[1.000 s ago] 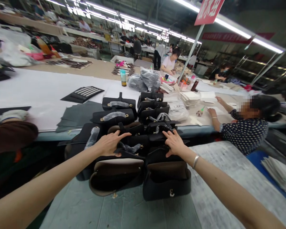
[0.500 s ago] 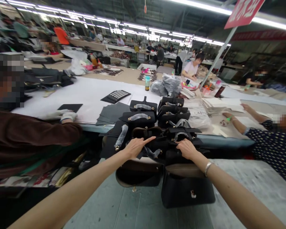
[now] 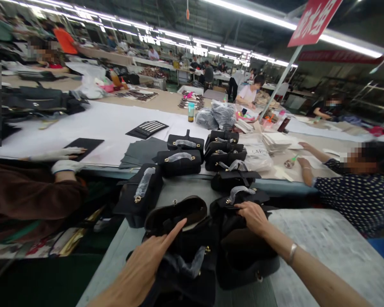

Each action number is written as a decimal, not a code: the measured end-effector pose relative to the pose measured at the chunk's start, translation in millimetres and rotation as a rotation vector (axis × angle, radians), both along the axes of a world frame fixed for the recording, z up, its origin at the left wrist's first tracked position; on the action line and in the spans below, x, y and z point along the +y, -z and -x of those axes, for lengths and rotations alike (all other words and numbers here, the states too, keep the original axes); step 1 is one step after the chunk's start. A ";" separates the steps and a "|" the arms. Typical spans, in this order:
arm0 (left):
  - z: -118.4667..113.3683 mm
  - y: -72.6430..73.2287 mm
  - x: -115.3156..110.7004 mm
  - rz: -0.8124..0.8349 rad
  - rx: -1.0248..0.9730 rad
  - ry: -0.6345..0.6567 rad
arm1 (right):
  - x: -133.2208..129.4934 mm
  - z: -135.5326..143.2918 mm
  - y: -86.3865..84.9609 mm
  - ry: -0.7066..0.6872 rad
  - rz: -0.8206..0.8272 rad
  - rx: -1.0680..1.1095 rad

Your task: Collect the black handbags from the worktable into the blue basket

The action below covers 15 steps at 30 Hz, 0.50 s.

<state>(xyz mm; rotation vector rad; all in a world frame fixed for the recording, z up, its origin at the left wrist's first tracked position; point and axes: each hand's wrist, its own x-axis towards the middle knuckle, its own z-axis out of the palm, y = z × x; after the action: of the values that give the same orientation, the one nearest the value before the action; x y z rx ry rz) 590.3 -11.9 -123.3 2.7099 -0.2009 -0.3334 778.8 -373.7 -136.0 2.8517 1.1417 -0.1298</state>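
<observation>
Several black handbags stand in two rows; their handles are wrapped in clear plastic. My left hand (image 3: 150,256) is over an open black bag (image 3: 192,256) at the front left, its index finger stretched out toward the bag's opening and the other fingers bent. Behind it lies another open bag (image 3: 152,219) with a brown lining. My right hand (image 3: 251,216) is closed on the edge of a black bag (image 3: 222,209) in the right row, behind an open bag (image 3: 246,273) with a gold clasp. What my left fingers grip, if anything, is hidden.
A bag (image 3: 141,192) stands at the left edge of the green table (image 3: 109,264). Grey sheets (image 3: 144,151) and a bottle (image 3: 191,113) lie beyond. A gloved person works at left, another in a dotted sleeve (image 3: 352,187) at right. White covering (image 3: 326,251) lies at right.
My left hand has moved nearer and down, and the front left bags have come closer with it, opening a gap behind them. My right hand has lowered slightly. The view has shifted.
</observation>
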 end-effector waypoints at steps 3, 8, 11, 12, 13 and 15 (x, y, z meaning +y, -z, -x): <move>63.2 21.7 10.8 0.127 0.119 -0.078 | -9.0 20.0 0.2 -0.021 -0.027 -0.001; 130.9 32.7 -26.4 0.014 0.398 0.055 | -8.3 33.8 3.0 -0.027 -0.044 -0.002; 141.8 19.8 -50.6 -0.127 0.439 0.113 | -2.7 36.3 5.3 -0.004 -0.038 -0.010; 143.7 15.2 -53.6 -0.140 0.429 0.111 | -1.5 36.8 6.2 0.003 -0.033 -0.014; 145.8 11.2 -53.9 -0.136 0.421 0.106 | -0.8 37.2 7.0 0.010 -0.029 -0.019; 150.8 4.8 -47.9 -0.088 0.414 0.088 | -0.6 38.1 8.3 0.017 -0.022 -0.028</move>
<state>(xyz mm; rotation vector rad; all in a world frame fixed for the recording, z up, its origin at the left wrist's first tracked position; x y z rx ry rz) 439.4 -59.8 -128.1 2.6470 -0.1884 -0.9344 740.7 -374.2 -144.3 2.8734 1.1202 -0.0780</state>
